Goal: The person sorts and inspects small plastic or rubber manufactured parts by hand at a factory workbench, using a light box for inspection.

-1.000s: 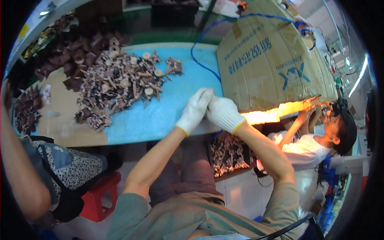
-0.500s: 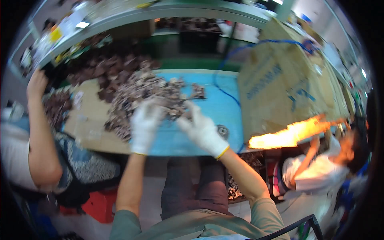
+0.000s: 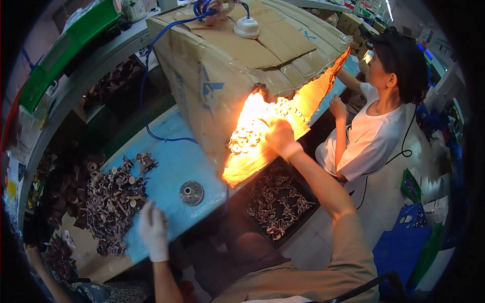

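My right hand (image 3: 281, 137) reaches into the brightly lit opening of a large cardboard box (image 3: 194, 101), over small round-based parts (image 3: 247, 137) lying on its floor. Glare washes out its fingertips, so I cannot make out whether anything is in them. In a white glove, my left hand (image 3: 153, 231) is near the front edge of the blue work surface (image 3: 174, 151), fingers loosely apart and nothing visible in them. To its left lies a heap of small brown figure-like pieces (image 3: 113, 204), some with round discs. Right of the heap sits a grey round weight-like disc with a central hole (image 3: 191, 193).
Under the box's opening is a black tray (image 3: 280, 204) of brown pieces. A blue cable (image 3: 147, 101) runs down the box's side; a white lamp socket (image 3: 246, 28) sits on top. A co-worker (image 3: 374, 121) stands at the right, and another person's arm (image 3: 43, 272) shows lower left.
My view has swung right toward the box. My right hand has left the heap and gone into the glowing opening; my left hand has drawn back to the heap's near right side.
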Available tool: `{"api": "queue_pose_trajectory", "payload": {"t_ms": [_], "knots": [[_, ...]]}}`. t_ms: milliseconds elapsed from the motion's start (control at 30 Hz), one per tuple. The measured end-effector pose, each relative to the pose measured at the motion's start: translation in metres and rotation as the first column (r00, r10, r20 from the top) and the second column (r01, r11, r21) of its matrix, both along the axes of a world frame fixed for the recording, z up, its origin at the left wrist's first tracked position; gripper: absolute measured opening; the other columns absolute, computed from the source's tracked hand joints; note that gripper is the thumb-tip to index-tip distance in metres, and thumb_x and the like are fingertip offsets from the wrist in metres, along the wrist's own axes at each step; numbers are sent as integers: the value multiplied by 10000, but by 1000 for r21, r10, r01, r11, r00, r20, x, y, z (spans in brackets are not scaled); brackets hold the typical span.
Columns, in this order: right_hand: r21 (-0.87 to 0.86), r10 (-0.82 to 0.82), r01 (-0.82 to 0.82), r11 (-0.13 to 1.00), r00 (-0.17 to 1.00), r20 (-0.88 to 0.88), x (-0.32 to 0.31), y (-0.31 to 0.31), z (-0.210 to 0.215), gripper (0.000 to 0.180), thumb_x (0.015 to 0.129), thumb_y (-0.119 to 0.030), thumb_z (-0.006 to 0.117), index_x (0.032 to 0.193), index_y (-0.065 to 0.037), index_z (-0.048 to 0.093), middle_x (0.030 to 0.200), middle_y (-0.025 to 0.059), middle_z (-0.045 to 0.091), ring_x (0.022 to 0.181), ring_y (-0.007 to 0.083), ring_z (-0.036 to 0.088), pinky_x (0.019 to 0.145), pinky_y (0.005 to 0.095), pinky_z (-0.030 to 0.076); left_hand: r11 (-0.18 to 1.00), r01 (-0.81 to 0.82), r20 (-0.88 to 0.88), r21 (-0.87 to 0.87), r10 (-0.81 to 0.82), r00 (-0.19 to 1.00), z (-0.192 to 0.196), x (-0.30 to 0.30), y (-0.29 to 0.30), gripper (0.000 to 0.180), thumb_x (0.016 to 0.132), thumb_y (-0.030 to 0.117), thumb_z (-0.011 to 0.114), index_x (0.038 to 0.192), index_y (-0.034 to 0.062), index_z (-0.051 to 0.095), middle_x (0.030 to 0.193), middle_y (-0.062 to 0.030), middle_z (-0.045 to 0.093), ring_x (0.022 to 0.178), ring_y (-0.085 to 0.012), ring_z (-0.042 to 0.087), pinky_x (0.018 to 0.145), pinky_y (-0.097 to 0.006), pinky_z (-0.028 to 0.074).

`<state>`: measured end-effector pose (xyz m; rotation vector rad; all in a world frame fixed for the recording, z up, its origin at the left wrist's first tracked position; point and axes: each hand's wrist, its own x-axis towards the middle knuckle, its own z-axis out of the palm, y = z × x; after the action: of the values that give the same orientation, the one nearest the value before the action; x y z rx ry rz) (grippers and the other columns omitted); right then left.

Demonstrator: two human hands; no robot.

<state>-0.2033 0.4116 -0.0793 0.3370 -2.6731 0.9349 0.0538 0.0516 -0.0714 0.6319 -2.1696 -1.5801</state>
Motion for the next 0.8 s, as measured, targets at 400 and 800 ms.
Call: {"api": "queue_pose_trajectory", "payload": {"t_ms": [400,800], "knots": [[451,202,-337,827,926,320,-144,17,-76,452,1022,-422,434,1307,-182,689,1379,97,669,1262,312,633,1066,492,481,963,-87,38,256,80,996,-45,-35,28,383,1071,150,554,1391,-60,561,926,-43,647,726,-80,586,617,-218,487],[-213,542,-621,754,772,-331,155,-129,-12,223,848,0,785,1047,-68,711,997,113,722,839,302,705,731,384,579,970,-56,7,238,56,998,-33,-29,36,355,1059,204,576,1316,-32,639,940,-67,698,769,-98,632,690,-248,532]]}}
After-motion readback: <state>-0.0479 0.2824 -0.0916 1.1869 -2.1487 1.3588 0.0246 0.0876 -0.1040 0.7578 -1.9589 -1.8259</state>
